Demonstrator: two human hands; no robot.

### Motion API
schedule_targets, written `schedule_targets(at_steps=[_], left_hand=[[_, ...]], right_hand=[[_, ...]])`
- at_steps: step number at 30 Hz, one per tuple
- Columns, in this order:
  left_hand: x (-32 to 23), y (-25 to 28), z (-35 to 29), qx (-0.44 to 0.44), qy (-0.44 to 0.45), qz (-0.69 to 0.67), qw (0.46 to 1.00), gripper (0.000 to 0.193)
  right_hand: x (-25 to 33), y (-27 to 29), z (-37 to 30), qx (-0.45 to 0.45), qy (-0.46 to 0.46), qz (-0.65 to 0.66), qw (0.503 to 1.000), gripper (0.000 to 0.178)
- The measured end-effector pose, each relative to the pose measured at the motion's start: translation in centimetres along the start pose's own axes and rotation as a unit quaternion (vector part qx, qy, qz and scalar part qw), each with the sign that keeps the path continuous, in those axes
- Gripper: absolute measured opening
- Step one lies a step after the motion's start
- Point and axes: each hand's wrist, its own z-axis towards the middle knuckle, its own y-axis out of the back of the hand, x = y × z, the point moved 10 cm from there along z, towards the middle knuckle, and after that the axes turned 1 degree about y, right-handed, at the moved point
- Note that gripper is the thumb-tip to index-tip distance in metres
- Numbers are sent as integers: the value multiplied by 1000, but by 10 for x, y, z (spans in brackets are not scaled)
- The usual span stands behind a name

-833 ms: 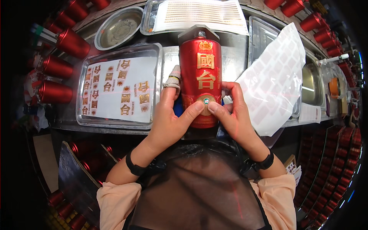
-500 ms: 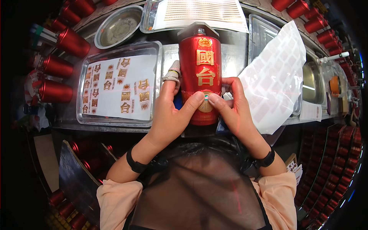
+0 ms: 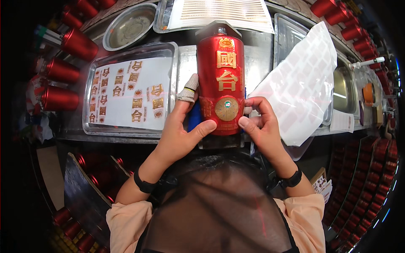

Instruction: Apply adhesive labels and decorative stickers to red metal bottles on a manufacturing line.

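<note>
A red bottle [image 3: 211, 84] with raised gold characters lies face up before me, its neck pointing away. Near its base is a round gold emblem [image 3: 226, 113] with a small green and white mark. My left hand [image 3: 175, 137] cups the lower left side, thumb against the bottle's edge; a fabric finger cot [image 3: 187, 89] covers one fingertip, which stands beside the bottle. On the opposite side my right hand [image 3: 265, 126] grips the lower edge with thumb and bent fingers. Something blue shows under the bottle. The undersides of both hands' grip are hidden.
To the left, a metal tray [image 3: 174, 67] bears a sheet of gold decals [image 3: 122, 95]. A metal bowl [image 3: 110, 36] and another tray with a striped sheet [image 3: 221, 14] stand farther back. White patterned backing paper [image 3: 299, 88] lies right. Red bottles [image 3: 78, 44] crowd both sides.
Both thumbs have left the round emblem and moved apart to the bottle's lower edges, uncovering it. My left hand has shifted a little left and down.
</note>
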Motion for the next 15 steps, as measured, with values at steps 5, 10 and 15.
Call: schedule_targets(at_steps=[5,10,15], left_hand=[[0,-1,0,11,-6,-13,1000,97],[2,5,1,9,11,-32,999,88],[8,5,0,-3,25,-77,997,84]], right_hand=[[-3,-2,3,10,10,29,999,38],[-2,2,1,45,-31,44,998,32],[-1,0,-1,39,-13,31,999,37]])
